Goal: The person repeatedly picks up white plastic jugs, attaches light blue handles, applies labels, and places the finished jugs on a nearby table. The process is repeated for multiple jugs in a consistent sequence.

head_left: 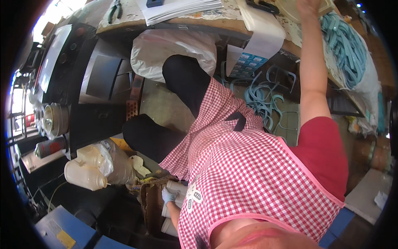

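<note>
My left hand, in a pale blue glove, reaches down at my left side to a white plastic bottle. Its fingers appear closed against the bottle. Similar white bottles lie stacked beside a worn cardboard box. My bare right hand is stretched far out to the upper right over the workbench. It is at a beige round tub or lid, and the picture's edge cuts off its fingers. Right of that arm lies a heap of light blue rubbery strips.
Pliers and a paper stack are on the bench. Beneath it sit a white plastic bag and tangled blue strips on the floor. A black machine stands left, near cloudy plastic jugs.
</note>
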